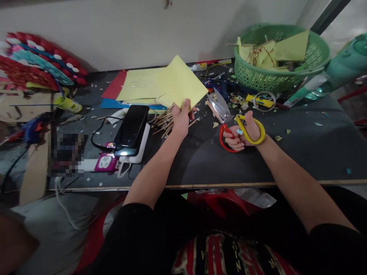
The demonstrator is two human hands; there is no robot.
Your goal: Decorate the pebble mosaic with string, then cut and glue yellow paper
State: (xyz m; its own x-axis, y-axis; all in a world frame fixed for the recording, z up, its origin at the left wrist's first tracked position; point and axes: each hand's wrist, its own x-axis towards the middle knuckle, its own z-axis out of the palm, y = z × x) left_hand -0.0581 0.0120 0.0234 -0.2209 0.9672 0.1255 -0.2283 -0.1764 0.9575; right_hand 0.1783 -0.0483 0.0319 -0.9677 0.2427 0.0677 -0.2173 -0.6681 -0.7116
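A square sheet of yellow paper (183, 82) is pinched near its lower corner by my left hand (182, 117), thumb on top. My right hand (243, 133) holds a pair of scissors (221, 107) with one red and one yellow handle loop. The scissors' blades are spread apart and point up and left, a little to the right of the paper. Beside my left hand lies a bundle of thin wooden sticks (164, 121). Behind it, more yellow sheets (140, 83) rest over red and blue sheets (114, 87).
At the back right stands a green basket (266, 81) with paper pieces inside, next to a teal bottle (348, 63). A black phone (133, 126) with cables and a purple socket adapter (106, 162) lie on the left. Paper scraps are scattered over the dark table (309, 160).
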